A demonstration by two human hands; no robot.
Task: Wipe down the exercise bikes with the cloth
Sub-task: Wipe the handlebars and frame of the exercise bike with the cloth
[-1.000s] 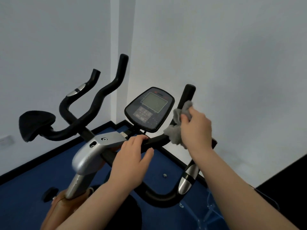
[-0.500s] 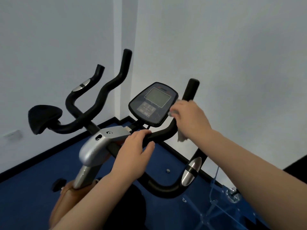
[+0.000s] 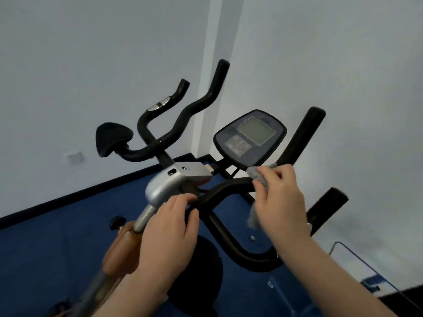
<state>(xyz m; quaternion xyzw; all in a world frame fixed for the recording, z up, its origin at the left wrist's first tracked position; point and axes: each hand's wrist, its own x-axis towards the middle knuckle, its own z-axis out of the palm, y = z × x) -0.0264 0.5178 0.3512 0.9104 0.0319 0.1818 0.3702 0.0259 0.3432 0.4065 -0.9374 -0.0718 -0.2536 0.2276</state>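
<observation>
On the handlebar (image 3: pixel 231 187), right hand (image 3: pixel 282 202) clamps cloth (image 3: pixel 257 175); left hand (image 3: pixel 170 227) grips bar.

Mostly hidden inside the right hand (image 3: pixel 282 202): grey cloth (image 3: pixel 257 175), only scraps showing above and below the fingers. Covered by the left hand (image 3: pixel 170 227): handlebar (image 3: pixel 229 188) section just below the silver bracket (image 3: pixel 174 181). Unreadable through blur: console (image 3: pixel 250 138) buttons and screen. Cut off at the bottom edge, below the handlebar: both forearms, bike post, clear plastic stand (image 3: pixel 357 255).
</observation>
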